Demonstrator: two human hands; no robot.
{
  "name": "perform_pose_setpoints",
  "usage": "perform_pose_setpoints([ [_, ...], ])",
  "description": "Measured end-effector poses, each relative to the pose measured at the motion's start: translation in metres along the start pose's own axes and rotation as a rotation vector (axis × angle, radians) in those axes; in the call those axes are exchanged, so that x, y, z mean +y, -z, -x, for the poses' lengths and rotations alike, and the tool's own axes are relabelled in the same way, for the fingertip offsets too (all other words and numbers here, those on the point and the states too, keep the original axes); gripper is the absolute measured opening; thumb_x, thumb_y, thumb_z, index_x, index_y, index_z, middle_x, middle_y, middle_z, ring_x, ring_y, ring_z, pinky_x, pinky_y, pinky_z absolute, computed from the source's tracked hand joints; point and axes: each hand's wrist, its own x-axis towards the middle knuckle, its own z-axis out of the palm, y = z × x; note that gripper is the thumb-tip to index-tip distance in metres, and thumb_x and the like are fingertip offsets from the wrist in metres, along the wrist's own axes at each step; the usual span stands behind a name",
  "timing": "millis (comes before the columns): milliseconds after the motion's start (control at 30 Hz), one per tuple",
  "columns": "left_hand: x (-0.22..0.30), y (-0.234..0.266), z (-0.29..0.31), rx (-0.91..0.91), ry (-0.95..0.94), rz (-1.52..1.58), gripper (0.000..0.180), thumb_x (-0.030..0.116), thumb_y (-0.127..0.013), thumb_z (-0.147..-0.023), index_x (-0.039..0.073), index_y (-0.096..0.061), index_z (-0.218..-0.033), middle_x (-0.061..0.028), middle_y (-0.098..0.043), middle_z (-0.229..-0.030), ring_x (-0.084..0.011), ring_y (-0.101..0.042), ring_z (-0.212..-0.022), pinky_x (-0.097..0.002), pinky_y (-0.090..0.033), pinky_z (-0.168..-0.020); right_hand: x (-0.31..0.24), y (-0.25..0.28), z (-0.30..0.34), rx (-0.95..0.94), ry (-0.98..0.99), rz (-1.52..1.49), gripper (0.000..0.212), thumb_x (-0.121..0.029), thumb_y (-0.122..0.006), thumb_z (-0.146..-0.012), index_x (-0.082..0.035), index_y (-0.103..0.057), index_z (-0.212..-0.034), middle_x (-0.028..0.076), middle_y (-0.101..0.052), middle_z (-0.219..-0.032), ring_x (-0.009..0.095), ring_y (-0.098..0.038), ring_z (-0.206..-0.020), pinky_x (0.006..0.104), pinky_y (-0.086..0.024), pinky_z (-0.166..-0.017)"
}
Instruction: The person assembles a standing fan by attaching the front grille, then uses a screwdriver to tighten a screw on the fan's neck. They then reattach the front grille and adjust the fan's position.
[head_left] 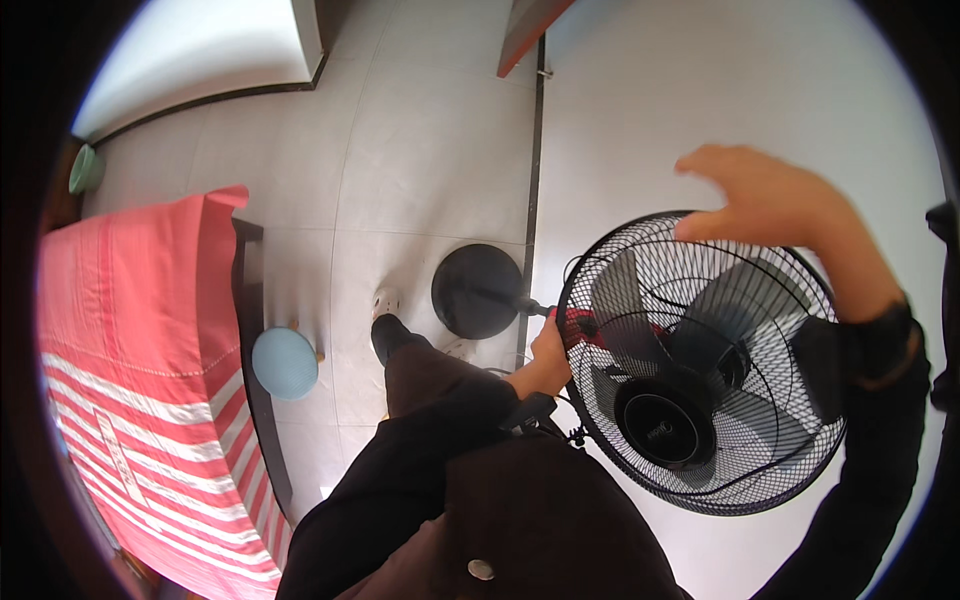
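Observation:
A black standing fan (665, 427) is in front of me on the right, its round wire guard turned up toward me and grey blades showing through the mesh. Its round black base (478, 290) rests on the floor, joined by a pole that is mostly hidden. At the guard's left edge, my left hand (543, 362) is closed on the fan; its fingertips are partly hidden behind the rim. My right hand (765, 200) hovers over the guard's far edge, thumb and fingers apart, holding nothing. Something red shows through the mesh beside my left hand.
On the left is a bed or table draped with a red-and-white striped cloth (140, 300). Beside it stands a small stool with a light blue seat (285, 363). A white wall (640, 130) runs along the right. A green pot (86, 170) sits far left.

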Motion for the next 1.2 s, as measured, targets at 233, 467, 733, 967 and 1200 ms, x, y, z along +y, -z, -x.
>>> perform_pose_setpoints([
  [233,0.001,0.006,-0.011,0.022,0.047,-0.003,0.032,0.031,-0.043,-0.096,0.008,-0.063,-0.105,-0.005,-0.066,-0.102,-0.023,-0.058,-0.093,-0.0415,-0.049,-0.086,0.038,0.001,0.21,0.609,-0.055,-0.145,0.079,-0.054,-0.064,-0.086,-0.007,-0.038,-0.143,0.019,-0.042,-0.143,0.03,-0.043,-0.131,0.0472,-0.034,-0.108],
  [467,-0.002,0.024,-0.022,-0.076,-0.048,-0.065,0.028,0.031,-0.046,-0.096,0.008,-0.061,-0.104,-0.0069,-0.064,-0.101,-0.0261,-0.057,-0.094,-0.0403,-0.047,-0.089,-0.027,-0.205,0.311,0.808,-0.793,-0.676,0.135,-0.085,-0.064,-0.058,0.003,-0.018,-0.15,0.021,-0.023,-0.154,0.032,-0.023,-0.143,0.0439,-0.017,-0.116],
  [733,0.013,0.052,-0.047,-0.022,-0.08,-0.157,0.037,0.035,-0.043,-0.096,0.007,-0.057,-0.116,-0.0104,-0.061,-0.1,-0.0296,-0.057,-0.102,-0.0439,-0.045,-0.095,-0.059,-0.31,0.301,1.279,-0.986,-1.156,0.128,-0.079,-0.07,-0.061,0.008,-0.027,-0.144,0.023,-0.035,-0.146,0.032,-0.035,-0.136,0.0435,-0.028,-0.112],
  [967,0.032,0.071,-0.05,-0.141,-0.025,-0.323,0.036,0.037,-0.038,-0.097,0.009,-0.052,-0.115,-0.0093,-0.057,-0.103,-0.0255,-0.056,-0.102,-0.0402,-0.047,-0.089,-0.071,-0.313,0.292,1.395,-1.01,-1.371,0.124,-0.073,-0.076,-0.06,0.008,-0.031,-0.142,0.018,-0.048,-0.134,0.027,-0.048,-0.123,0.0384,-0.036,-0.106],
  [1200,0.066,0.094,-0.084,-0.759,-0.861,-1.916,0.039,0.045,-0.045,-0.092,0.012,-0.055,-0.11,-0.0087,-0.058,-0.104,-0.0252,-0.056,-0.102,-0.0409,-0.046,-0.091,-0.065,-0.3,0.289,1.437,-0.885,-1.399,0.118,-0.069,-0.075,-0.065,0.009,-0.031,-0.142,0.019,-0.051,-0.132,0.027,-0.051,-0.121,0.0381,-0.038,-0.104],
])
